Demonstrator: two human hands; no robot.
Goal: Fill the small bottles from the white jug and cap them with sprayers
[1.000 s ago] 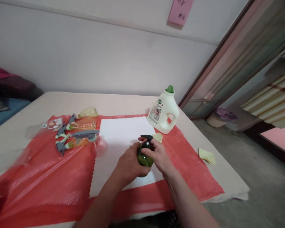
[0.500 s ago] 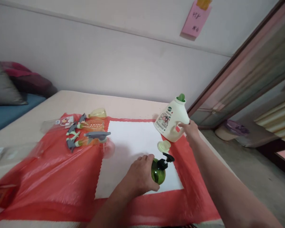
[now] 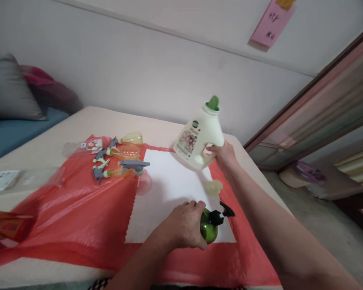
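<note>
On the white cloth [image 3: 172, 181], near its front edge, your left hand [image 3: 181, 225] is clenched round the green spray bottle [image 3: 208, 228], black trigger head [image 3: 222, 213] pointing right; beyond the cloth's far right corner, your right hand [image 3: 225, 155] grips the handle of the white detergent jug [image 3: 199, 139], which is lifted and tilted, green cap [image 3: 213, 102] on; a pale yellow cap [image 3: 214, 186] lies on the cloth between jug and bottle; left of the cloth, several spray bottles [image 3: 117, 161] lie on the red plastic sheet [image 3: 63, 209]. Handling, judged: jug rigid, likely heavy if full, best held by its moulded handle; green bottle small, smooth, probably slippery, so hold the round body.
</note>
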